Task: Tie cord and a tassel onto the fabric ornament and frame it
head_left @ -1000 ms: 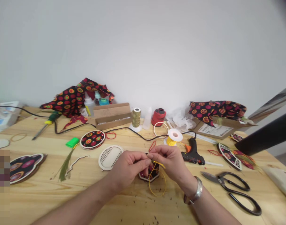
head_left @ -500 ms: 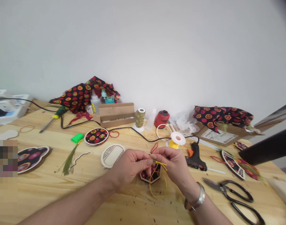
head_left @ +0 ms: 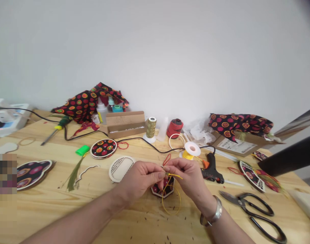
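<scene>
Both hands meet at the middle of the table, thumbs and fingertips pinched close together. My left hand [head_left: 145, 179] is closed on the yellow cord [head_left: 179, 200], whose knotted part lies at the fingertips. Just to its right, my right hand [head_left: 186, 176] pinches the same cord; two short ends stick out past the fingers and a long loop hangs below. Behind and under the fingers sits a hexagonal fabric-covered ornament [head_left: 163, 191] with a pale rim, partly hidden. A red cord loop [head_left: 167, 158] rises from its top.
A spool of yellow cord [head_left: 189, 151] and a black glue gun [head_left: 213, 171] stand beyond my right hand. Large scissors [head_left: 243, 202] lie at the right. Left are a round ornament [head_left: 103, 148], a pale lattice disc [head_left: 119, 171], a green tassel [head_left: 76, 173] and a screwdriver [head_left: 53, 132].
The short cord ends have drawn closer together and point right. Both hands keep their pinch in nearly the same place. The view has shifted slightly.
</scene>
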`<control>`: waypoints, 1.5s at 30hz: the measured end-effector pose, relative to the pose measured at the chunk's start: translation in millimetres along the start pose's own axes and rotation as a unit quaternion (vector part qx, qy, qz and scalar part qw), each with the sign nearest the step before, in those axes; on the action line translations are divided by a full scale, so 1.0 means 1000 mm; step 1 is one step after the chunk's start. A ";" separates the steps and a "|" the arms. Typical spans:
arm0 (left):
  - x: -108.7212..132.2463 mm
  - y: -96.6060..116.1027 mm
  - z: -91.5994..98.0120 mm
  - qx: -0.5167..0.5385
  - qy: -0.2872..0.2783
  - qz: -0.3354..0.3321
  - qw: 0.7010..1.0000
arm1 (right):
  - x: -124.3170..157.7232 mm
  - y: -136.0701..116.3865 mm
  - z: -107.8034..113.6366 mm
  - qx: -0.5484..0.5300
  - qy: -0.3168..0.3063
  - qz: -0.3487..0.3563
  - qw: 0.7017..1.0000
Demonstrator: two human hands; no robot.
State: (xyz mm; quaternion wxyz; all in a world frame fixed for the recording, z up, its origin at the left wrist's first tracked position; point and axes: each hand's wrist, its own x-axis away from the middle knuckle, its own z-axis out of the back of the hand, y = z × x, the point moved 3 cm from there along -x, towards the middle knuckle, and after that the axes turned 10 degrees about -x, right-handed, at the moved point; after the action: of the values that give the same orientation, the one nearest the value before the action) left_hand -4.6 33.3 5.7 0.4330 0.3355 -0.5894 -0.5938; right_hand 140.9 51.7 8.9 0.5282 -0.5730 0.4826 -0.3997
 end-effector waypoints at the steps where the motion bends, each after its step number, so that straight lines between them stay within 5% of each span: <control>1: 0.000 0.000 0.000 0.001 -0.001 -0.001 1.000 | 0.000 0.000 0.000 0.001 -0.001 0.000 1.000; 16: 0.000 -0.003 0.002 0.043 0.000 -0.003 0.999 | -0.001 -0.002 0.000 0.035 0.007 0.003 0.999; 22: -0.002 0.001 0.008 0.021 0.069 -0.005 0.997 | 0.002 0.001 -0.003 0.082 -0.015 0.017 0.996; 28: -0.003 0.006 0.015 -0.056 0.139 -0.023 0.989 | 0.008 -0.003 -0.007 0.207 -0.036 0.111 0.971; 45: -0.001 0.008 0.012 -0.109 0.140 -0.045 0.983 | 0.014 -0.010 -0.015 0.268 -0.080 0.159 0.947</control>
State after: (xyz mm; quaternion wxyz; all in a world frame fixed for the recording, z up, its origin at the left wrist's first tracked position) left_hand -14.3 40.2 14.1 0.5181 0.3923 -0.4389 -0.6205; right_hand 130.9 34.7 20.1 0.7557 -0.3560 0.3985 -0.3786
